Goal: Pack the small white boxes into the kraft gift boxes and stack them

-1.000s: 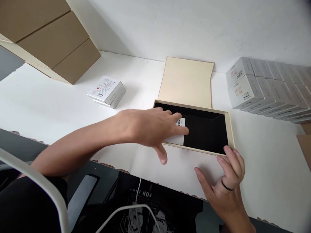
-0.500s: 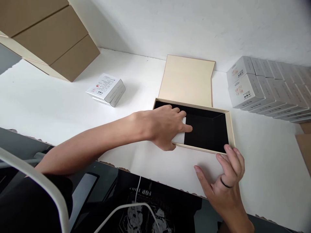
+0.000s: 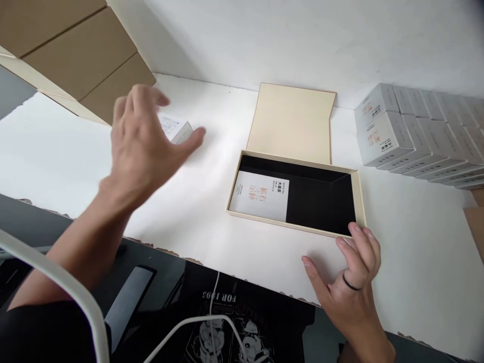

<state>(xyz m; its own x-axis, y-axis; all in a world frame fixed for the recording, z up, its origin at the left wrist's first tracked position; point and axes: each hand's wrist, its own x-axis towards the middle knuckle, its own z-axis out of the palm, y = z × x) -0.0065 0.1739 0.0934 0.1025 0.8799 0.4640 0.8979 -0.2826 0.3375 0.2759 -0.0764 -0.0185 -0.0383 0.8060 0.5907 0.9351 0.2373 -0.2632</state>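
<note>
An open cream gift box [image 3: 359, 196] with a black inside lies on the white table, its lid folded back toward the wall. One white printed box [image 3: 260, 194] lies flat in its left end; the black right part holds nothing. My right hand [image 3: 350, 282] rests its fingertips on the gift box's near right corner, fingers apart, a dark ring on one finger. My left hand [image 3: 145, 136], slightly blurred, is raised with thumb and fingers spread, in front of the small white boxes [image 3: 176, 128] at the left, which it partly hides.
Large brown boxes [image 3: 75, 50] are stacked at the upper left. Rows of white boxes [image 3: 389, 138] stand at the right by the wall. A white curved tube [image 3: 56, 280] crosses the lower left. Brown cardboard shows at the right edge.
My left hand has left the gift box and moved left to the small white boxes, uncovering the white box inside. My right hand has stayed at the corner.
</note>
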